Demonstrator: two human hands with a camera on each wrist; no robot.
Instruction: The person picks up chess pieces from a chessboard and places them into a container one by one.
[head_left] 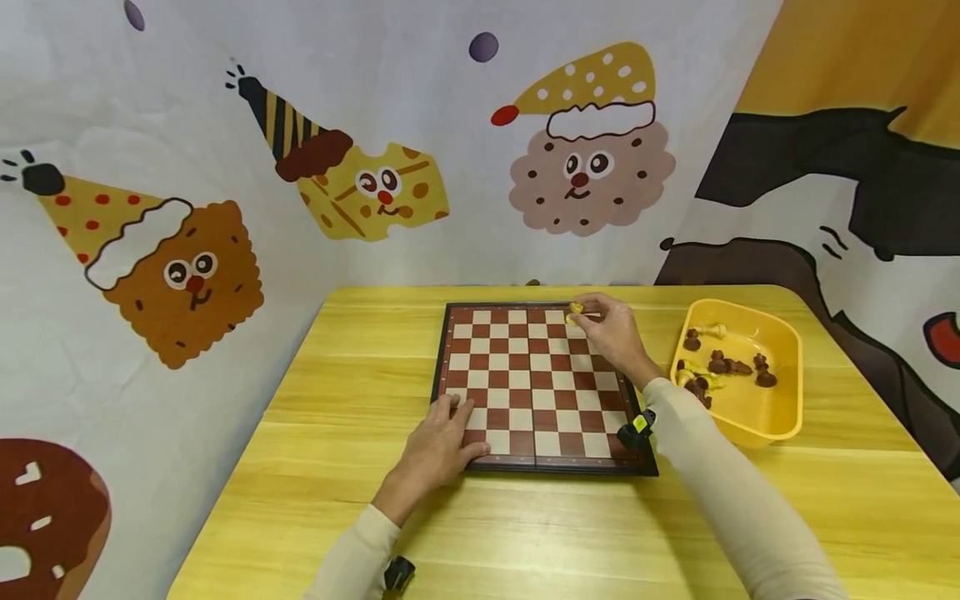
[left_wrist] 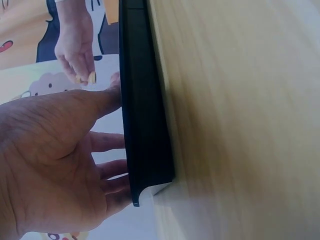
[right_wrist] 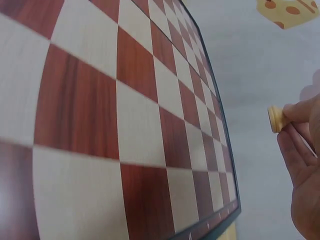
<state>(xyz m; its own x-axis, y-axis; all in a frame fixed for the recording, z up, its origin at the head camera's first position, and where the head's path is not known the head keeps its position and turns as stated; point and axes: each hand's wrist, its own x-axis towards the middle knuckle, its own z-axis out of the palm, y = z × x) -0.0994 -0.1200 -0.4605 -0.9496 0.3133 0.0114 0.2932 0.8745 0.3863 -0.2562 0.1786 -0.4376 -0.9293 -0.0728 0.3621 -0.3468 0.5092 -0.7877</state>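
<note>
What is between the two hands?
In the head view, only bare squares of the chessboard lie between the left hand and the right hand, which pinches a pale chess piece.

left hand (head_left: pixel 442 446): flat, fingers spread | right hand (head_left: pixel 615 329): extended, fingertips apparently pinching

Cream long sleeves (head_left: pixel 720 467), apparently small black wrist-worn cameras (head_left: pixel 635 429).

This looks like a playroom or a set-up recording corner rather than a working room. A cloth backdrop (head_left: pixel 390 100) printed with cartoon biscuits in party hats (cheese and a doughnut too) hangs behind a yellow wooden bench (head_left: pixel 360 375), which carries a chessboard (head_left: pixel 536 387) and a yellow tray (head_left: pixel 780 400) of chess pieces (head_left: pixel 723 365).
</note>
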